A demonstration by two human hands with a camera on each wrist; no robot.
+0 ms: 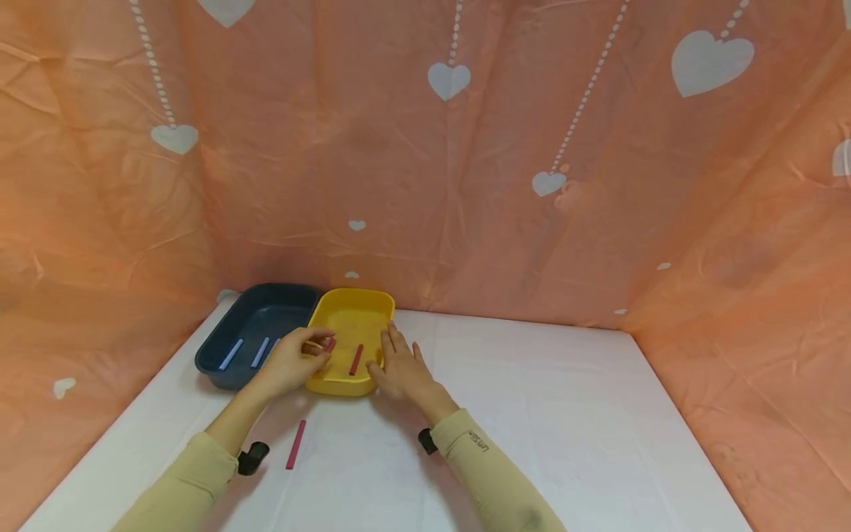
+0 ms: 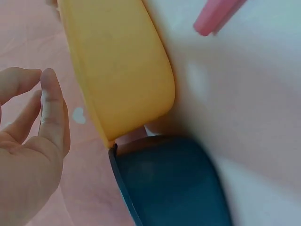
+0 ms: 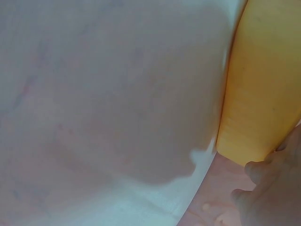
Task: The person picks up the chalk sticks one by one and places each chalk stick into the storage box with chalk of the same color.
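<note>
My left hand [image 1: 289, 362] hovers over the near left edge of the yellow tray [image 1: 351, 314], thumb and fingers loosely curved. In the left wrist view no stick shows between the fingertips of the left hand [image 2: 37, 127]. A short red stick [image 1: 329, 344] appears just past those fingertips, partly hidden by them. Another red stick [image 1: 356, 360] lies inside the yellow tray. My right hand [image 1: 407, 372] rests along that tray's right side, fingers extended at the rim. Its fingers overlap the yellow wall [image 3: 263, 84] in the right wrist view.
A dark blue tray [image 1: 266, 299] adjoins the yellow one on its left. It contains several pale lavender sticks, including one stick [image 1: 230, 355] at its left. One loose red stick [image 1: 295, 444] lies on the white table [image 1: 545, 414] near my left wrist. An orange cloth wall [image 1: 392, 170] stands behind.
</note>
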